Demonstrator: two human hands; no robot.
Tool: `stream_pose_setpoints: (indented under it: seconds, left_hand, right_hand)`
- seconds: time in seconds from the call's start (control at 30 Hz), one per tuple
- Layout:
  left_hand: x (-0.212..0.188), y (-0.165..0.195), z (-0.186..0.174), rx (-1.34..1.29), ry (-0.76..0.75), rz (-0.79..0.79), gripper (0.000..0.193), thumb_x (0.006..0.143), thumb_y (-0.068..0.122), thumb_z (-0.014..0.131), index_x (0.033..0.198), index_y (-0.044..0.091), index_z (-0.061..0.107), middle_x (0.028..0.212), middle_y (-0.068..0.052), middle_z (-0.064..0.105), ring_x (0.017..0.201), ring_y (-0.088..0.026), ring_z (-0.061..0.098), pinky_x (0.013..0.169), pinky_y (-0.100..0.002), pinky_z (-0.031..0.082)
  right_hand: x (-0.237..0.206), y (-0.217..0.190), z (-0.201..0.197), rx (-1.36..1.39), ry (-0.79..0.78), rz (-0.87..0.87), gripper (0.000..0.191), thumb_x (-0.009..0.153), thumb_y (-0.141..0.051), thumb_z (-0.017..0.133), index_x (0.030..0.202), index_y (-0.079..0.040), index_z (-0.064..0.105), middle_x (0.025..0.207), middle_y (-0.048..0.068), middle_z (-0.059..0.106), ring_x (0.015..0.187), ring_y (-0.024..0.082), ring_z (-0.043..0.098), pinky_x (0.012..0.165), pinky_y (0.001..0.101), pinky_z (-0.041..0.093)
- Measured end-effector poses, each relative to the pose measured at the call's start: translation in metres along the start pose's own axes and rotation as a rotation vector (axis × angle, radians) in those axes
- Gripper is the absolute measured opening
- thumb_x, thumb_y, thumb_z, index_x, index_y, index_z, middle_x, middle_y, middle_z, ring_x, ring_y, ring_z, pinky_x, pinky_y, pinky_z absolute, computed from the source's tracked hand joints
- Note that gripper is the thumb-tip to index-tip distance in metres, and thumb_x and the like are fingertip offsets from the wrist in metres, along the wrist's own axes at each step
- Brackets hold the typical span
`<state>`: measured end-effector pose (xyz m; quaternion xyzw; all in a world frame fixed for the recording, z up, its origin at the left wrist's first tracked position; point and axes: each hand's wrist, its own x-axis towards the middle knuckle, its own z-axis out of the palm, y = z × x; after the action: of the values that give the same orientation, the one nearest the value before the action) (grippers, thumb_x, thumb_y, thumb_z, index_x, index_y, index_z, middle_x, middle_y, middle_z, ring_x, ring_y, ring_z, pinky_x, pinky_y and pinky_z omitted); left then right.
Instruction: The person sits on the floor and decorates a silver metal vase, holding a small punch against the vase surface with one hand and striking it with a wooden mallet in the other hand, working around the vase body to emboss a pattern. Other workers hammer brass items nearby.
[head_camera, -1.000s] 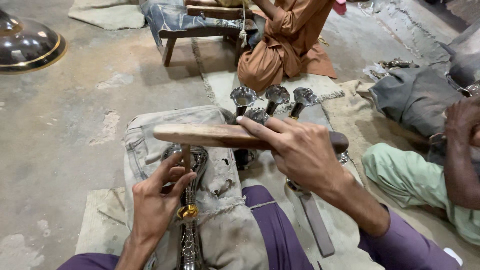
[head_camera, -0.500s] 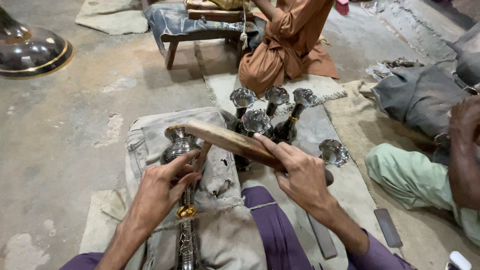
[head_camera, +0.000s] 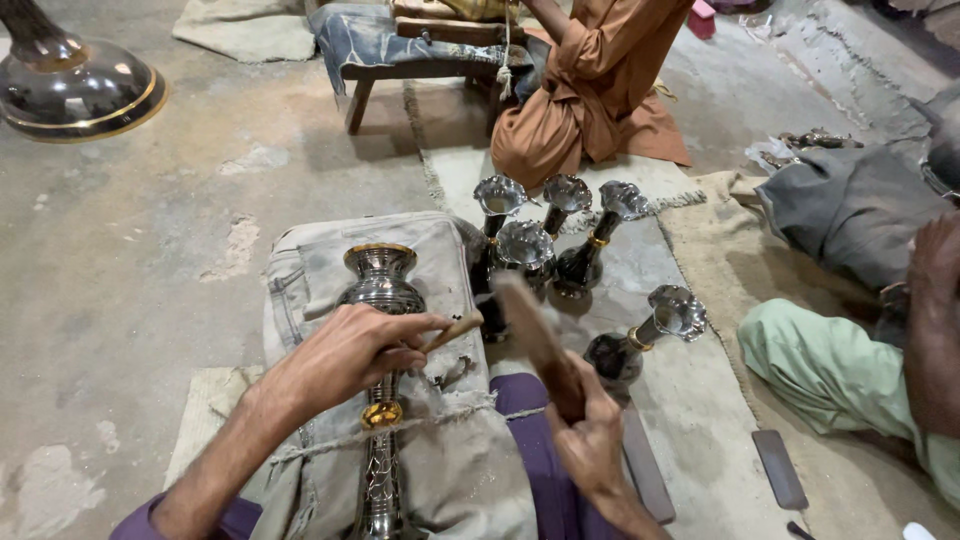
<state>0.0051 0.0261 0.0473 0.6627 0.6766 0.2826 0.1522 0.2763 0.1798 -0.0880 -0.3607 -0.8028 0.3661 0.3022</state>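
Note:
A silver metal vase (head_camera: 381, 283) with a gold rim and gold collar lies lengthwise on a cloth-covered block (head_camera: 440, 262) in front of me. My left hand (head_camera: 345, 355) rests on the vase's neck and pinches a short wooden punch (head_camera: 452, 330) against it. My right hand (head_camera: 590, 440) grips a flat wooden mallet (head_camera: 530, 325), raised and blurred, just right of the punch.
Several finished flared vases (head_camera: 560, 225) stand on the mat beyond the block. A person in orange (head_camera: 600, 90) sits by a low wooden stool (head_camera: 400, 60). Another person's green-clad leg (head_camera: 830, 370) lies at right. A flat file (head_camera: 780, 468) and large metal base (head_camera: 80, 85) are nearby.
The mallet swung from lying across the vase to a raised, tilted position on the right. My left hand slid down the vase, and the punch now shows between its fingers.

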Motion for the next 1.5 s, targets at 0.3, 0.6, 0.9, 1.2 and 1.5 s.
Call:
stream_pose_setpoints:
  seconds: [0.3,0.6,0.9,1.2,1.5]
  left_hand:
    - [-0.019,-0.007,0.007,-0.157,0.293,-0.209,0.047,0.087,0.014,0.071,0.133,0.023,0.065,0.101,-0.001,0.081,0.083,-0.015,0.080,0.074,-0.031,0.069]
    - [-0.036,-0.023,0.029,-0.372,0.634,-0.313,0.058,0.081,0.014,0.082,0.135,0.013,0.061,0.098,-0.009,0.081,0.085,-0.016,0.081,0.071,-0.032,0.068]
    - [-0.034,-0.025,0.038,-0.176,0.630,-0.125,0.051,0.084,0.009,0.080,0.133,0.011,0.065,0.099,-0.009,0.080,0.089,-0.016,0.080,0.076,-0.031,0.067]
    - [-0.035,-0.027,0.044,-0.129,0.609,-0.105,0.051,0.088,0.010,0.075,0.137,0.012,0.062,0.106,-0.011,0.079,0.094,-0.021,0.079,0.077,-0.034,0.068]
    - [-0.034,-0.016,0.038,-0.156,0.626,-0.130,0.048,0.087,0.008,0.076,0.134,0.010,0.064,0.105,-0.011,0.079,0.095,-0.020,0.079,0.077,-0.034,0.068]
  right_hand:
    - [0.007,-0.033,-0.024,0.231,-0.098,-0.022,0.040,0.076,0.011,0.065,0.113,-0.003,0.059,0.087,0.007,0.069,0.080,0.017,0.068,0.075,0.0342,0.057]
    - [-0.010,-0.059,0.006,0.854,-0.458,-0.004,0.024,0.088,0.001,0.074,0.103,-0.005,0.056,0.099,0.004,0.062,0.089,0.011,0.066,0.077,0.0292,0.058]
    - [0.049,-0.062,-0.026,0.051,-0.242,-0.332,0.060,0.085,-0.021,0.080,0.138,-0.009,0.055,0.097,0.005,0.068,0.073,0.013,0.068,0.066,0.0332,0.059]
    - [0.088,-0.107,-0.055,-0.503,-0.110,-0.642,0.079,0.079,-0.011,0.073,0.152,-0.027,0.048,0.101,0.006,0.068,0.072,0.022,0.069,0.066,0.0379,0.061]
    - [0.097,-0.157,-0.072,-0.450,-0.123,-0.725,0.076,0.083,-0.006,0.070,0.152,-0.030,0.049,0.104,0.004,0.073,0.079,0.022,0.073,0.071,0.0394,0.062]
